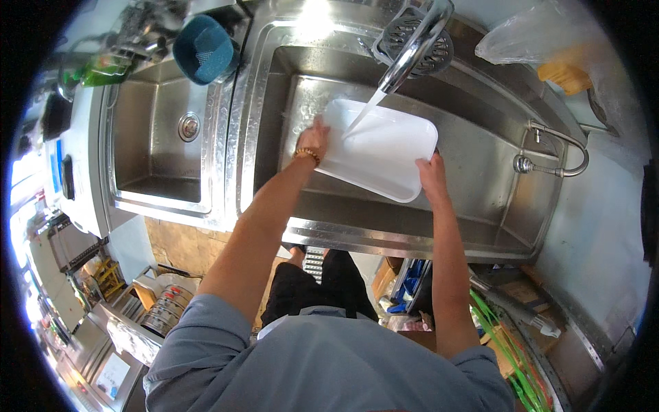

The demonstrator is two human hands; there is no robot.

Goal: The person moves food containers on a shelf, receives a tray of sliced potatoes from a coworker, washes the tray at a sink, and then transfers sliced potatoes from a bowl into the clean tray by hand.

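A white rectangular tray [384,147] is held tilted over the large steel sink [473,161]. My left hand [314,137], with a beaded bracelet at the wrist, grips the tray's left edge; its fingertips are partly hidden. My right hand [432,175] is closed on the tray's right edge, with the thumb on the near side. From the chrome faucet [412,51] above, a stream of water runs down into the tray near its left end.
A teal strainer basket [204,49] stands on the ledge behind the smaller left basin [161,130]. Behind the faucet sits a grey slotted rack [432,55]. A spray hose [566,154] reaches over the sink's right end. A plastic bag [542,34] hangs at the far right.
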